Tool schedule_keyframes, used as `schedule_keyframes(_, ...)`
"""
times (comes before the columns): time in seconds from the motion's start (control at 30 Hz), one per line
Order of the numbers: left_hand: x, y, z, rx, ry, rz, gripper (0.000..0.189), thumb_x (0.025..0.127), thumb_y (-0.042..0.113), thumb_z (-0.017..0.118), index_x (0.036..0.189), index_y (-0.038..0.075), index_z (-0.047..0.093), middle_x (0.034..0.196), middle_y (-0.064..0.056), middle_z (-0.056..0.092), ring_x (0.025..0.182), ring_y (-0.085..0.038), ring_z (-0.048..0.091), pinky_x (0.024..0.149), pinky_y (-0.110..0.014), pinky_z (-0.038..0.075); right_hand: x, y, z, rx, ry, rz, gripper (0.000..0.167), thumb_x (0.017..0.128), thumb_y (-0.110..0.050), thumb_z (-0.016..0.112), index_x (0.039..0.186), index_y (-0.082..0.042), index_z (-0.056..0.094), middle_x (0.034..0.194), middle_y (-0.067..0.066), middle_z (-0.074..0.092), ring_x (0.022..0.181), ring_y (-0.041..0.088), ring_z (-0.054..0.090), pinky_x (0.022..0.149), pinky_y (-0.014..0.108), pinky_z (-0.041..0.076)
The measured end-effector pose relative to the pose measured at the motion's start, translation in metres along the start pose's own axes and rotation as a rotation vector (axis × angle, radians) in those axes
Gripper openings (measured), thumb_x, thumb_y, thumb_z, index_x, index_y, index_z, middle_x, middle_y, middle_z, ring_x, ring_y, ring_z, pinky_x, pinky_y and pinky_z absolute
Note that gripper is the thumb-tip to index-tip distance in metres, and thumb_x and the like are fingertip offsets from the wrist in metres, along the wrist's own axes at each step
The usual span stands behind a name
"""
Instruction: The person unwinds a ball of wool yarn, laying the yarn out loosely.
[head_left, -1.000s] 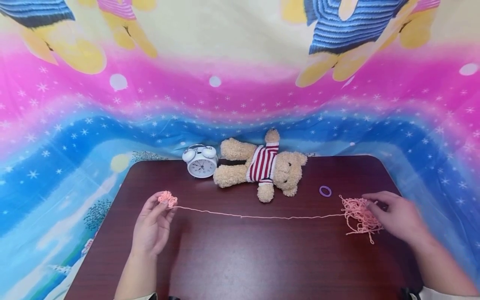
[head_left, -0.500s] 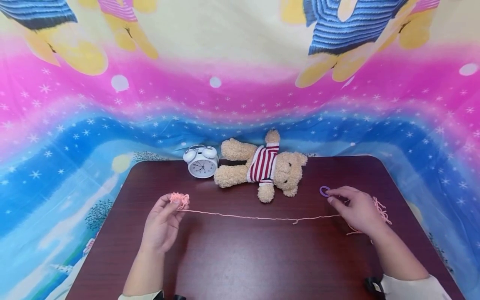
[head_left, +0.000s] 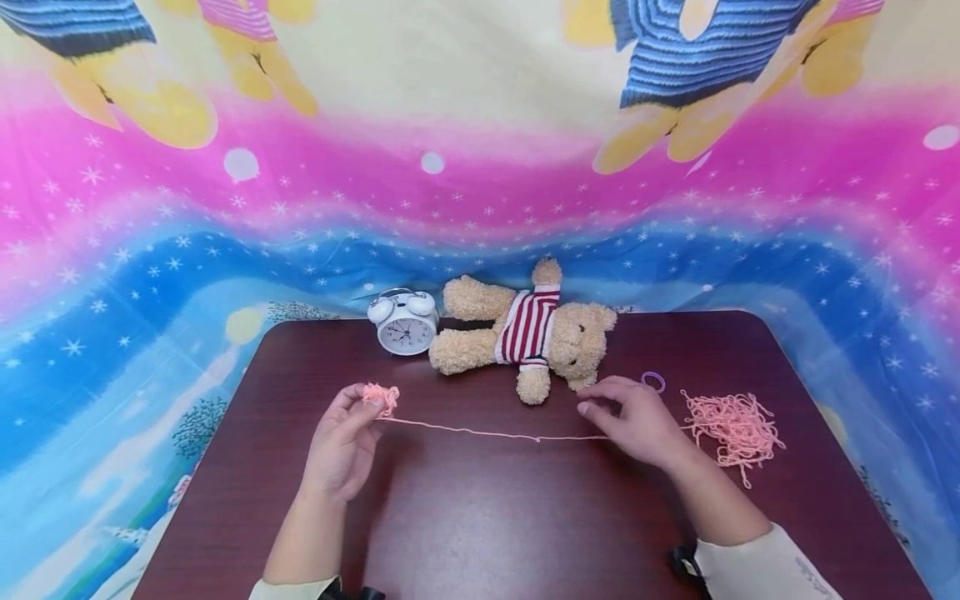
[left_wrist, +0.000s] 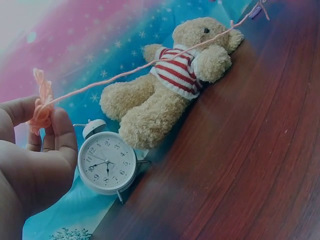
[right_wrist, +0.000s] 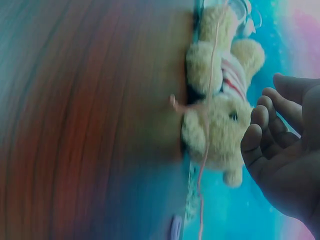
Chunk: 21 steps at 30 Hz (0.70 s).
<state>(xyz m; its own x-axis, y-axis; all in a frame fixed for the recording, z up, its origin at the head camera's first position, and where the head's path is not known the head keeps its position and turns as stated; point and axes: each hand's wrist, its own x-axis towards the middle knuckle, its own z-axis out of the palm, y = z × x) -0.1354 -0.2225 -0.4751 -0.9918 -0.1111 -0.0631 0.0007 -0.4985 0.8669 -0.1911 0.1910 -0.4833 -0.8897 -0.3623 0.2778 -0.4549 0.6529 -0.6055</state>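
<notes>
My left hand (head_left: 341, 454) pinches a small wound bundle of pink yarn (head_left: 382, 400) between thumb and fingers, raised over the table's left half. From it a single strand (head_left: 480, 433) stretches right, passing behind my right hand (head_left: 637, 425) toward a loose tangle of the same yarn (head_left: 738, 429) on the right. A short knot or tail sticks out partway along the strand. In the right wrist view, the right hand's fingers (right_wrist: 260, 117) are loosely bent with nothing between them and the thumb, and the strand runs apart from them.
A teddy bear (head_left: 525, 329) in a red-and-white striped shirt lies along the table's back edge. Left of it stands a white twin-bell alarm clock (head_left: 406, 335). A purple ring (head_left: 663, 383) lies between the right hand and the yarn tangle. Printed cloth hangs behind the dark wooden table (head_left: 480, 525).
My right hand has moved left from the yarn tangle, past the purple ring, to near the bear's head. The left hand has drifted a little right with the yarn bundle.
</notes>
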Motion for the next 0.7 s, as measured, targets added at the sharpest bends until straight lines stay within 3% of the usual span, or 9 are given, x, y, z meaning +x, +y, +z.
schedule_keyframes(0.2, 0.001, -0.006, 0.009, -0.004, -0.016, -0.029, 0.026, 0.1, -0.005, 0.061, 0.116, 0.014, 0.052, 0.105, 0.0, 0.071, 0.093, -0.011, 0.07, 0.077, -0.02, 0.057, 0.012, -0.021, 0.023, 0.093, -0.048, -0.03, 0.02, 0.092, -0.023, 0.08, 0.111, -0.016, 0.079, 0.099, -0.008, 0.07, 0.079, 0.007, 0.06, 0.068, 0.028, 0.054)
schedule_keyframes(0.43, 0.0, -0.015, 0.016, -0.01, -0.026, -0.049, 0.033, 0.099, -0.005, 0.062, 0.125, 0.015, 0.058, 0.111, -0.002, 0.07, 0.094, -0.011, 0.071, 0.081, -0.022, 0.058, 0.025, -0.047, 0.046, 0.155, -0.1, -0.074, 0.024, 0.092, -0.027, 0.08, 0.113, -0.015, 0.079, 0.093, -0.012, 0.067, 0.076, 0.004, 0.059, 0.067, 0.025, 0.052)
schedule_keyframes(0.7, -0.001, -0.025, 0.027, -0.01, -0.033, -0.049, 0.028, 0.098, -0.005, 0.063, 0.116, 0.016, 0.065, 0.11, -0.004, 0.069, 0.094, -0.012, 0.071, 0.083, -0.023, 0.058, 0.032, -0.072, 0.066, 0.184, -0.143, -0.12, 0.027, 0.092, -0.026, 0.081, 0.113, -0.011, 0.078, 0.096, -0.001, 0.07, 0.077, 0.008, 0.061, 0.07, 0.025, 0.054)
